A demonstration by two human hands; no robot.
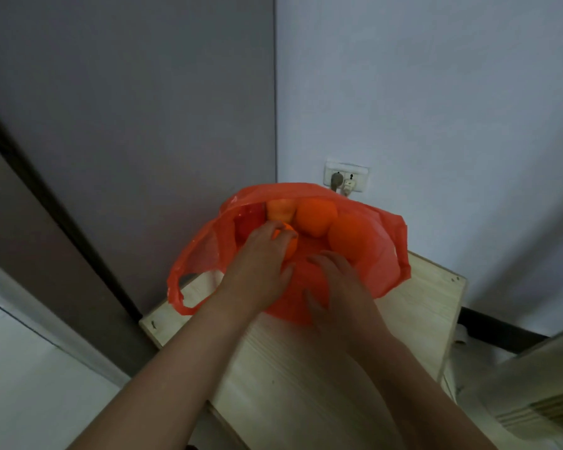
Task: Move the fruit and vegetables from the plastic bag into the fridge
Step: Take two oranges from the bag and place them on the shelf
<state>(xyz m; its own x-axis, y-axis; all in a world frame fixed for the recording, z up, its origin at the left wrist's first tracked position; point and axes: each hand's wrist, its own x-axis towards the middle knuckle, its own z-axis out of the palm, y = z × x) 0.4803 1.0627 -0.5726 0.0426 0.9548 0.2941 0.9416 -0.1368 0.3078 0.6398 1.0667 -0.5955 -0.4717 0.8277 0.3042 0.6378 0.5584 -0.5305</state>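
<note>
A red-orange plastic bag (pixel 381 254) lies open on a pale wooden table (pixel 306 368). Inside it show two oranges (pixel 316 217) (pixel 351 235), a yellowish-red apple (pixel 280 209) and something red (pixel 249 222) at the left. My left hand (pixel 260 264) reaches into the bag with its fingers closed over a small orange fruit (pixel 290 241). Beside it, my right hand (pixel 335 287) rests on the bag's near side, fingers spread against the plastic; whether it grips the plastic is unclear. The fridge is not in view.
The table stands in a corner between a grey-brown wall panel (pixel 127 125) and a white wall. A wall socket (pixel 345 180) with plugs sits just behind the bag. A white, ribbed object (pixel 533 401) is at the lower right. Pale floor lies at the left.
</note>
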